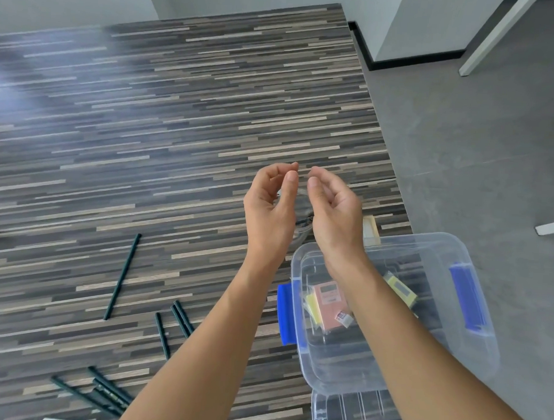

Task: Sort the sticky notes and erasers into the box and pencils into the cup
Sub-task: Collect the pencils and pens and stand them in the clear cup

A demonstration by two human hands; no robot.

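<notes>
My left hand (271, 206) and my right hand (334, 209) are raised side by side above the table's right part, palms facing each other, fingers curled and fingertips nearly touching. Between and behind them stands a clear cup (301, 222), mostly hidden, with something dark inside. Whether either hand grips it I cannot tell. Below my right forearm is the clear box (432, 248) with blue latches. It holds yellow and orange sticky notes (327, 302) and a small white eraser (344, 319). Dark green pencils lie on the table: one (122, 276), three (177, 324), and a cluster (102, 391).
The box's clear lid (352, 413) lies at the bottom edge in front of the box. A pale wooden block (372, 230) sits behind the box near the table's right edge (395, 170). Grey floor and white table legs lie beyond that edge.
</notes>
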